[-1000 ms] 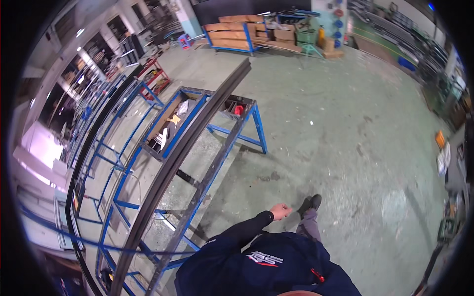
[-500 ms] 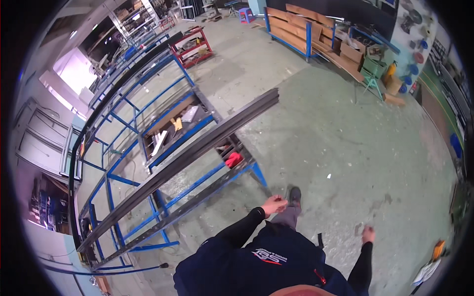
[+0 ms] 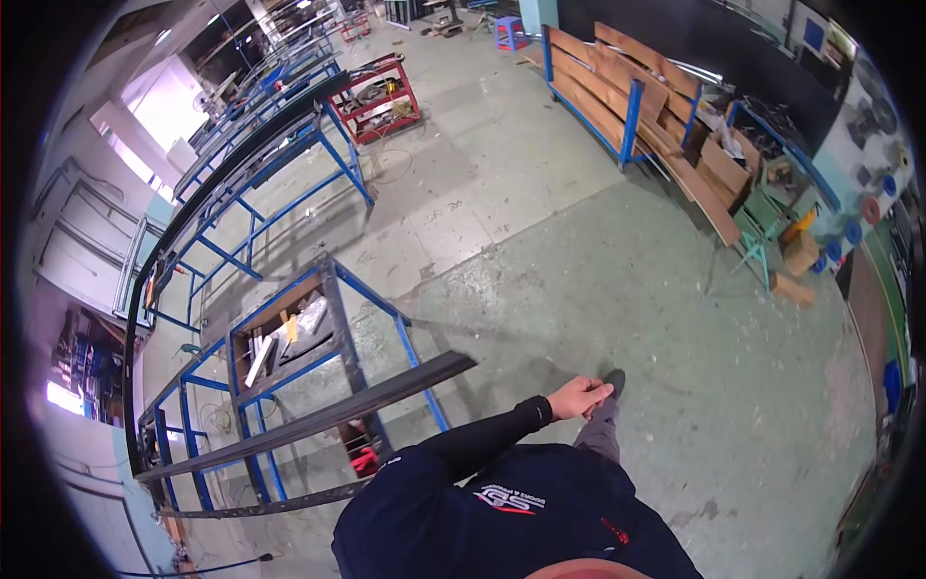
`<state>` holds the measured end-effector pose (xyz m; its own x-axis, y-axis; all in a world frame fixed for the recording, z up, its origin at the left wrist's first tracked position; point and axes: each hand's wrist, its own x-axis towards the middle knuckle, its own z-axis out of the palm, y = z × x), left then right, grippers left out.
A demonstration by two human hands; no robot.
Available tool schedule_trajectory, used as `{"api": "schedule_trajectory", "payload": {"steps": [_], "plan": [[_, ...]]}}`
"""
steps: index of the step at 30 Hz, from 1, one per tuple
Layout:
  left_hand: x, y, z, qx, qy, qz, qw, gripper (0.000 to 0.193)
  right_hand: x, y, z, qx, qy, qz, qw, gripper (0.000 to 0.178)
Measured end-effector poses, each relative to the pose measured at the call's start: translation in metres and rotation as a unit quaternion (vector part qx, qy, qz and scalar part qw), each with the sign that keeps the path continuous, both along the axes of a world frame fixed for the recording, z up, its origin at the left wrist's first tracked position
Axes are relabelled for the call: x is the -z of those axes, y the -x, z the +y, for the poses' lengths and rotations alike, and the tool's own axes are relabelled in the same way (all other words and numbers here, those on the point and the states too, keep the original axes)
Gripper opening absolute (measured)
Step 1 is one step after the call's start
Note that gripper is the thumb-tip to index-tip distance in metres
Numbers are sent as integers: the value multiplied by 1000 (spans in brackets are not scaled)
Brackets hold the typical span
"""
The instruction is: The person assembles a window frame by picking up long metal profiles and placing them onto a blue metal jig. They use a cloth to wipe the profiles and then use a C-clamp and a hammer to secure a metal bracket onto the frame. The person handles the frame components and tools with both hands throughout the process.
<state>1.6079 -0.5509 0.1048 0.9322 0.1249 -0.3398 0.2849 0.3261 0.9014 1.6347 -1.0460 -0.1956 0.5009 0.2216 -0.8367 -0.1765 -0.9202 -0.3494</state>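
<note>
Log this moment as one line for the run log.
left hand: empty, swung forward, touching nothing | right hand: out of view | nearest: dark metal bar on blue frame | floor: concrete

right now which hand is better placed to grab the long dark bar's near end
Left, probably. The left hand is out front, empty, nearest the long dark bar, which lies on the blue frame on that side. The right hand is not in view.
</note>
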Motion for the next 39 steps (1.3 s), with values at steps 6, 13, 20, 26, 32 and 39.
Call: {"api": "schedule_trajectory", "payload": {"steps": [6,13,20,26,32,39], "plan": [[31,-139,79,-141,-28,39,989,27,-44,-264,184,-91,30,40,995,34],[37,-206,257,-336,59,13,940,17,-68,-752,473,-130,-134,-316,930,22],[74,-187,449,-537,96,43,837,19,-186,-780,936,29,-433,-170,885,25],[12,-193,665,-561,67,-70,822,18,-143,-666,1023,-223,-125,-10,967,21],[14,-151,855,-630,88,-51,770,21,-93,-542,1170,-367,-44,35,929,23],[28,-51,1036,-679,7,20,734,25,-78,-484,1542,-450,-137,-78,879,29]]}}
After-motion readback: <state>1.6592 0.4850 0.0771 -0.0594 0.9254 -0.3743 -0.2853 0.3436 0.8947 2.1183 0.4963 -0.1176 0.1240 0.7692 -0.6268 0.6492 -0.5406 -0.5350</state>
